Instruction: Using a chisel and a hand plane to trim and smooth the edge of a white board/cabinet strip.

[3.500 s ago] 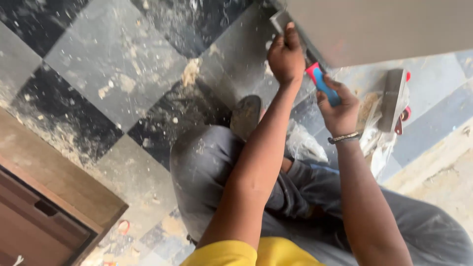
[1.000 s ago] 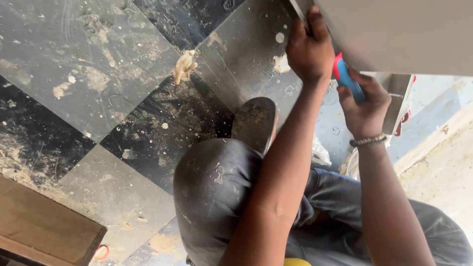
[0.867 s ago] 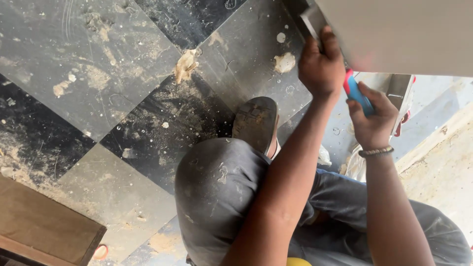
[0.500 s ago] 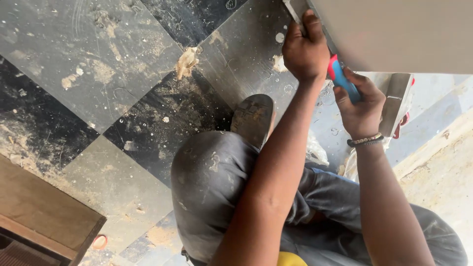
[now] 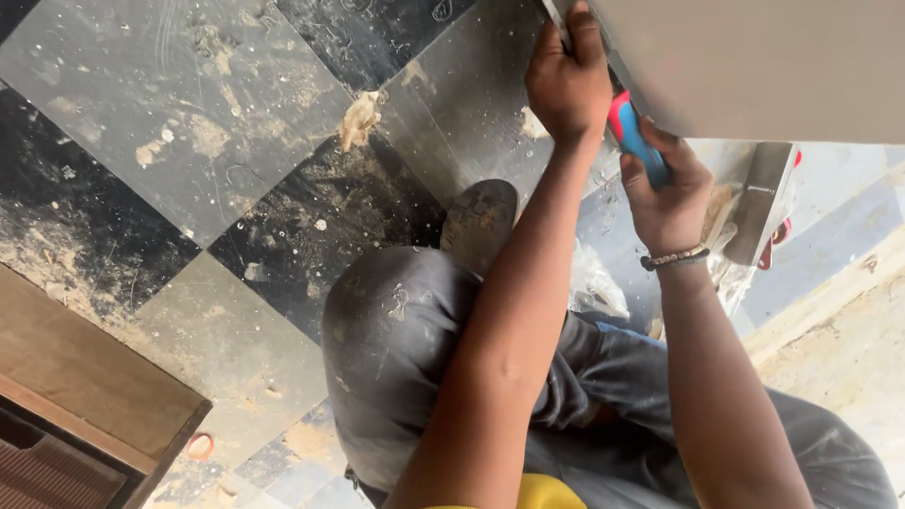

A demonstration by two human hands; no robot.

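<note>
Head view, near first: my bent knee in dusty grey trousers (image 5: 396, 349) hides the floor below it. My right hand (image 5: 667, 193) is closed around a red-and-blue handled tool (image 5: 633, 135); its working end is hidden behind the pale board (image 5: 754, 66). The handle runs diagonally, up-left to down-right. My left hand (image 5: 566, 80) grips the board's lower edge. Beyond, a trowel (image 5: 759, 203) lies on the spattered black-and-grey tiles (image 5: 189, 141).

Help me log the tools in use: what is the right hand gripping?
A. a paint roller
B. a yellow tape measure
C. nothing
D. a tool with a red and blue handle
D: the right hand has its fingers closed around a tool with a red and blue handle, beside the large pale panel.
</note>
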